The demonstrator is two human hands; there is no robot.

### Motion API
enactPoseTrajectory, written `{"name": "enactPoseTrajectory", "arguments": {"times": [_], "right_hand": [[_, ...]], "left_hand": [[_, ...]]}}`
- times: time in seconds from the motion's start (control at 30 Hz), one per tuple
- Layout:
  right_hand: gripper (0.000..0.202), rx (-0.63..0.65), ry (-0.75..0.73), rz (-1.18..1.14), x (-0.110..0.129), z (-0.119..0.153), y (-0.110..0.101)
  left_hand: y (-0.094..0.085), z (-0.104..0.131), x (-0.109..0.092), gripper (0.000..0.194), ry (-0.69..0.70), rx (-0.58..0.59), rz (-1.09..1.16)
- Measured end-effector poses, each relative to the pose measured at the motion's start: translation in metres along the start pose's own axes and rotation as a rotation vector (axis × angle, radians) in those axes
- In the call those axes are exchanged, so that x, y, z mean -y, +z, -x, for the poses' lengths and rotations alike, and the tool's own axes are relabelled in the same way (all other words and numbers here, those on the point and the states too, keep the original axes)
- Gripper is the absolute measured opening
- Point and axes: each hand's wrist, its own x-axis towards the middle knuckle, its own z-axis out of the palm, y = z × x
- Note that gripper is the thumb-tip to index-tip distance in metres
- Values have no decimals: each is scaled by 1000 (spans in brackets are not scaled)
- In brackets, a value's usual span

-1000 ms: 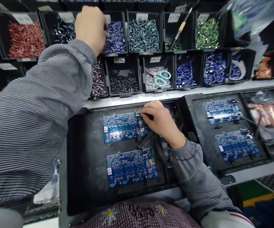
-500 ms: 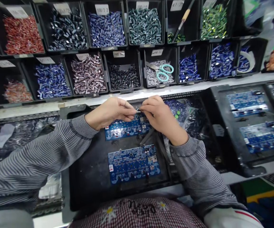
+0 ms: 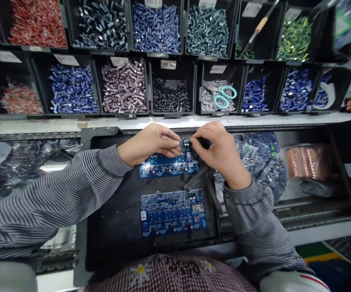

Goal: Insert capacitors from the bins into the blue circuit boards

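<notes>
A blue circuit board (image 3: 169, 167) lies at the back of a black tray (image 3: 111, 227), partly covered by my hands. My left hand (image 3: 151, 146) reaches over its upper left, thumb and fingers pinched near the top edge; anything between them is too small to name. My right hand (image 3: 220, 156) is at the board's upper right corner, thumb and forefinger pinched beside small round components (image 3: 186, 142). What this pinch holds, if anything, I cannot make out. Nearer to me in the same tray is a second blue circuit board (image 3: 172, 213), untouched.
Two rows of black bins with small leaded components, such as purple-brown ones (image 3: 123, 87), stand behind the tray. Scissors (image 3: 224, 96) with turquoise handles rest in one bin. A dark bar (image 3: 214, 190) edges the boards' right side. Bagged copper-coloured parts (image 3: 307, 162) lie at right.
My fingertips have moved slightly apart. The neighbouring tray with two boards has moved right, mostly out of view, uncovering bagged parts. The view itself has shifted a little.
</notes>
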Motion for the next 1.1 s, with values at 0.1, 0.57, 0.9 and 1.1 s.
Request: {"name": "enactPoseTrajectory", "arguments": {"times": [0.1,0.57,0.9,1.1], "right_hand": [[15,38,1,21,-4,-2,3],[14,14,-38,16,-2,0,7],[17,21,-18,-40,-3,1,8],[12,-35,-59,-166,22,12,-7]], "left_hand": [[-2,-2,1,15,66,-29,-136],[-2,-4,3,12,70,-29,-133],[0,-1,-1,14,28,-11,-130],[6,6,1,17,-38,213,-56]]}}
